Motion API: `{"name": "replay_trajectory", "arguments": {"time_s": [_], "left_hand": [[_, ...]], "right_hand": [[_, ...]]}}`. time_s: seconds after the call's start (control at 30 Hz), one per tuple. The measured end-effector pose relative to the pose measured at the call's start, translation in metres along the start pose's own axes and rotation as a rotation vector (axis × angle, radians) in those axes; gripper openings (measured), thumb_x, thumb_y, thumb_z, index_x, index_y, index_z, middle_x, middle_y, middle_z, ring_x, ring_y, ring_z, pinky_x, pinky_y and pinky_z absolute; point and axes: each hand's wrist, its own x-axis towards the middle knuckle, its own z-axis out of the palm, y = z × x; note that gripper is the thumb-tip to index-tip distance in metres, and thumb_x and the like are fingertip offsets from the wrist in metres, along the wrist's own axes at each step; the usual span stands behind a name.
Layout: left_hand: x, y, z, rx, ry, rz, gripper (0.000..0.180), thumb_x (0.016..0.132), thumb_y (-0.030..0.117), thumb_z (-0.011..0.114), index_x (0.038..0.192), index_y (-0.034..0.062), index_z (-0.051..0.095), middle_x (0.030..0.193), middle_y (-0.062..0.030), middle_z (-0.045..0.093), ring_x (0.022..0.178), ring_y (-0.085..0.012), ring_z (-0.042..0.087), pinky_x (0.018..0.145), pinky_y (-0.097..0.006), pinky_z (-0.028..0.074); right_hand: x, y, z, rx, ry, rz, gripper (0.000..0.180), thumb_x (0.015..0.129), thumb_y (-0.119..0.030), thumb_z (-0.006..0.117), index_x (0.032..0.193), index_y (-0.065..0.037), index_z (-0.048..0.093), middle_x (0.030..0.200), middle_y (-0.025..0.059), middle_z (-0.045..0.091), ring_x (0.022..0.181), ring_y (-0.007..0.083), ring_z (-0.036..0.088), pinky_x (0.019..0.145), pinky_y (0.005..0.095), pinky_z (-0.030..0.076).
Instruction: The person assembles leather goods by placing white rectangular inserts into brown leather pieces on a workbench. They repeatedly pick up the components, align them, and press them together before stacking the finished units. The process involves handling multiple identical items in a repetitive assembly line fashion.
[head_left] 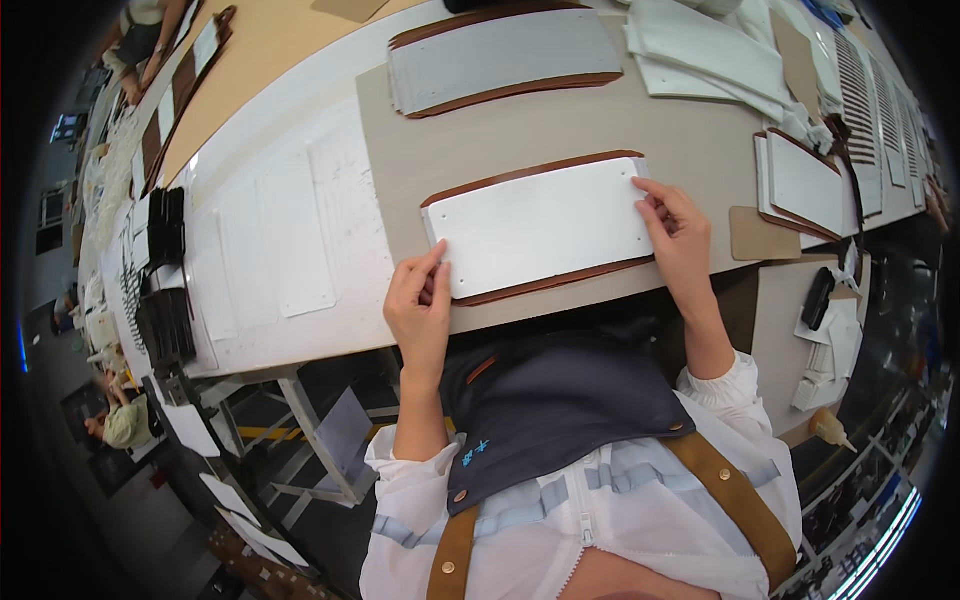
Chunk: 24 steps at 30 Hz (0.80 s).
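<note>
Spanning most of the frame: long work table (300,120), tan/grey top, curving w/ the fisheye. Mid-frame on a grey mat (560,130): white rounded panel (545,225) laid over a brown backing piece (560,282), brown edge showing along top and bottom. Upper centre: similar stack of grey panels (500,55) on brown. Upper right: heaps of white sheets (700,50), another white/brown stack (805,185). Left of centre: flat white templates (290,240).

Left hand (420,305) at panel's lower-left corner, fingers pinched on the edge, thumb on top. Right hand (680,235) at upper-right corner, fingertips pressed down on the panel, not curled round it. Small holes near the left edge, prob. punched, hard to tell.

Panel looks thin, light, semi-stiff, smooth, likely to slide on the backing. Best held by opposite short ends, flat, w/o bending.
</note>
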Motion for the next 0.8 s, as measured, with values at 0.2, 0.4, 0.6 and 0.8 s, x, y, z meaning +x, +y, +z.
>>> {"name": "replay_trajectory", "arguments": {"time_s": [0.2, 0.4, 0.6, 0.8], "left_hand": [[0.0001, 0.0035, 0.0013, 0.005, 0.001, -0.015, 0.026, 0.092, 0.0, 0.07, 0.117, 0.0062, 0.077, 0.087, 0.0009, 0.062, 0.064, -0.0051, 0.045, 0.058, -0.021, 0.039], [-0.001, 0.0011, 0.0007, 0.012, -0.011, -0.035, 0.026, 0.094, 0.003, 0.068, 0.119, 0.0063, 0.076, 0.089, 0.0033, 0.062, 0.068, -0.0038, 0.043, 0.06, -0.02, 0.035], [-0.0016, 0.0013, 0.0004, 0.007, -0.015, -0.023, 0.027, 0.094, 0.003, 0.068, 0.12, 0.0063, 0.075, 0.089, 0.0033, 0.061, 0.068, -0.0041, 0.042, 0.06, -0.02, 0.035], [-0.0015, -0.0003, 0.0009, 0.012, -0.011, -0.015, 0.027, 0.094, 0.002, 0.068, 0.12, 0.006, 0.075, 0.088, 0.0038, 0.06, 0.067, -0.0038, 0.042, 0.06, -0.02, 0.034]], "right_hand": [[0.0011, -0.0056, -0.0027, -0.068, -0.014, -0.022, 0.024, 0.091, 0.0, 0.069, 0.114, -0.003, 0.073, 0.083, 0.008, 0.06, 0.066, 0.0145, 0.055, 0.06, 0.0272, 0.047], [0.0016, -0.0029, -0.0017, -0.078, -0.013, -0.029, 0.023, 0.09, 0.001, 0.069, 0.112, -0.003, 0.073, 0.084, 0.0091, 0.062, 0.066, 0.0169, 0.056, 0.061, 0.0287, 0.048], [0.0015, -0.0024, -0.0008, -0.09, -0.012, -0.026, 0.023, 0.09, 0.001, 0.069, 0.112, -0.002, 0.072, 0.083, 0.0096, 0.06, 0.065, 0.0178, 0.055, 0.062, 0.0304, 0.047], [0.0021, -0.0026, -0.0013, -0.095, -0.022, -0.025, 0.023, 0.09, 0.001, 0.068, 0.113, -0.002, 0.072, 0.081, 0.0096, 0.058, 0.065, 0.0186, 0.054, 0.063, 0.0312, 0.046]]}}
